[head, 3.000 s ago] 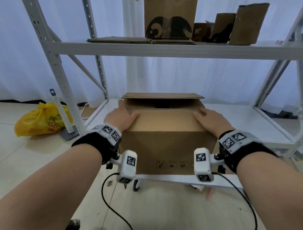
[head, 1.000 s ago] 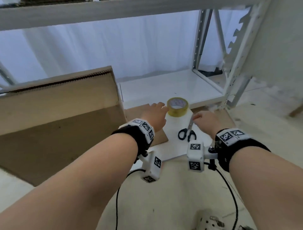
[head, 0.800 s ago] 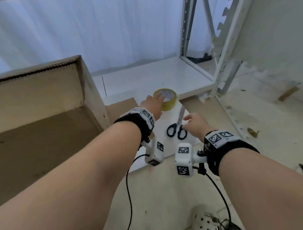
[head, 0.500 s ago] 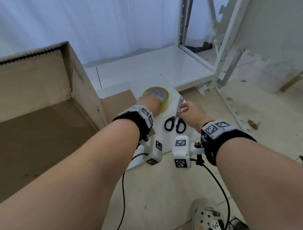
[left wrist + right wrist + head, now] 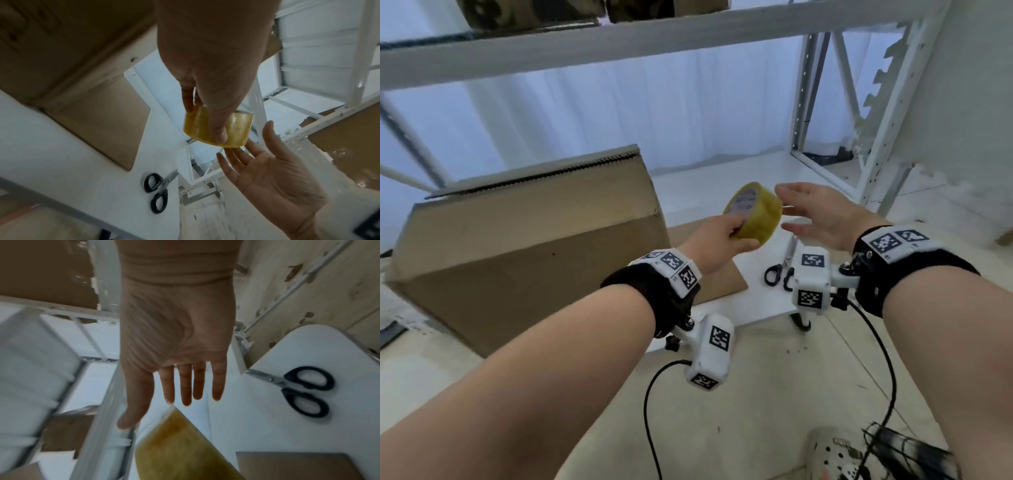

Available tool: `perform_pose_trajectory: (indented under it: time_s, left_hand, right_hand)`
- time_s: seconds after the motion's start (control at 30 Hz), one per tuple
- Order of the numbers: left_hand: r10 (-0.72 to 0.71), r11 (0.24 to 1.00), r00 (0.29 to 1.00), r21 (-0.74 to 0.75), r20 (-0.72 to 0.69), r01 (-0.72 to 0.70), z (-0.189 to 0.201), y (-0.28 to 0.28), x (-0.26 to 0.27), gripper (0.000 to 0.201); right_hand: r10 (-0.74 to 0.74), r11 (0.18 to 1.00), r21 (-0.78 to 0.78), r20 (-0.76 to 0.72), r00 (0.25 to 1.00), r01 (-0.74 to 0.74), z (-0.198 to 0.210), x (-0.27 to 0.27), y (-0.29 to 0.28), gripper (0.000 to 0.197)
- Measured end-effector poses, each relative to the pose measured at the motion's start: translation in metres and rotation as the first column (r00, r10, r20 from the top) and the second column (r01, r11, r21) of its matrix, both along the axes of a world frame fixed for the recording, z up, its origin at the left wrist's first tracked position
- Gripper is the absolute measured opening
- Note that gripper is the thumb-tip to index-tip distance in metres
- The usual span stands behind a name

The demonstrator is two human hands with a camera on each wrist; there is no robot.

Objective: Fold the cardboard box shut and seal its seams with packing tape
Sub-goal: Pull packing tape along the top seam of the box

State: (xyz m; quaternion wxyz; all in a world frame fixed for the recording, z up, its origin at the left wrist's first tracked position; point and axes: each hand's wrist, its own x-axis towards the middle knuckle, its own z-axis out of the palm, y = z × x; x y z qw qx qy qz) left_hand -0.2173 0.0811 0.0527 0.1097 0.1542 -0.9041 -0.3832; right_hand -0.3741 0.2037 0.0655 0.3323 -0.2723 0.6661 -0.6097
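Fingers (image 5: 218,133) of the left hand (image 5: 717,240) curl round the roll of packing tape (image 5: 755,214), thumb across its glossy yellow band and the other fingers gripping the far edge, so the roll hangs in the air above the white board (image 5: 756,298). Just beside it the right hand (image 5: 822,216) is spread flat and relaxed, palm towards the roll, fingertips (image 5: 236,152) near its lower edge and perhaps brushing it; the blur leaves that unsettled, and it holds nothing.

My guess is the roll is light and stiff but slick on its outer wrap, best held through the core or across its flat sides while a nail hunts for the loose end, which I cannot make out from any view.

Further out, black-handled scissors (image 5: 779,274) lie closed on the board below the right wrist, free to pick up. A flat cardboard sheet (image 5: 717,284) lies under the left wrist. The cardboard box (image 5: 524,246) sits to the left on the low shelf (image 5: 722,178), well apart from both hands, its far flap still raised with the corrugated edge showing, so folding is not finished. White rack uprights (image 5: 801,102) stand behind
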Motion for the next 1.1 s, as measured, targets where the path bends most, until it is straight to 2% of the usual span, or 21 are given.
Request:
perform_pose_trajectory:
  time_s: [0.1,0.2,0.3,0.4,0.43,0.53,0.6,0.7,0.87,0.93,1.03,1.1]
  left_hand:
    - [0.002,1.0,1.0,-0.002,-0.029,-0.002,0.029,0.005,0.03,0.015]
    - [0.021,0.999,0.999,-0.028,-0.048,-0.023,0.056,0.003,0.059,0.017]
    - [0.065,0.997,0.995,-0.037,-0.08,-0.068,0.08,-0.003,0.09,0.02]
    - [0.095,0.995,0.989,-0.008,-0.109,-0.097,0.098,-0.014,0.116,0.017]
    - [0.105,0.994,0.989,0.005,-0.107,-0.105,0.103,-0.018,0.122,0.024]
    - [0.204,0.979,0.973,0.018,-0.103,-0.204,0.115,-0.033,0.142,0.069]
    - [0.293,0.954,0.938,-0.006,-0.183,-0.3,0.121,-0.042,0.157,0.081]
    - [0.319,0.945,0.891,0.039,-0.323,-0.324,0.129,-0.058,0.18,0.064]
    - [0.299,0.945,0.891,-0.025,-0.341,-0.327,0.142,-0.083,0.204,0.016]
    - [0.306,0.929,0.89,-0.099,-0.339,-0.357,0.146,-0.088,0.21,0.009]
    - [0.295,0.909,0.899,-0.196,-0.323,-0.369,0.149,-0.091,0.217,0.011]
    - [0.307,0.887,0.891,-0.239,-0.334,-0.395,0.149,-0.093,0.22,0.012]
  right_hand:
    - [0.029,0.999,-0.034,-0.077,0.997,-0.031,0.028,0.025,-0.002,0.038]
    - [-0.04,0.995,-0.099,-0.188,0.981,0.021,0.061,0.058,-0.009,0.011]
    - [-0.102,0.986,-0.159,-0.277,0.955,0.059,0.089,0.092,-0.019,0.01]
    - [-0.178,0.966,-0.248,-0.449,0.876,0.069,0.109,0.126,-0.038,0.012]
    - [-0.198,0.96,-0.275,-0.507,0.839,0.06,0.114,0.136,-0.046,0.01]
    - [-0.178,0.963,-0.269,-0.673,0.718,-0.014,0.126,0.161,-0.07,0.008]
    - [-0.135,0.968,-0.243,-0.715,0.686,-0.063,0.13,0.173,-0.082,0.007]
    - [-0.079,0.962,-0.237,-0.715,0.695,-0.134,0.132,0.189,-0.1,0.006]
    - [0.021,0.943,-0.217,-0.716,0.698,-0.251,0.129,0.213,-0.123,0.008]
    - [0.055,0.936,-0.197,-0.737,0.674,-0.291,0.127,0.221,-0.128,0.007]
    - [0.06,0.936,-0.183,-0.756,0.652,-0.299,0.123,0.227,-0.136,0.007]
    - [0.061,0.939,-0.191,-0.727,0.684,-0.287,0.122,0.232,-0.139,0.01]
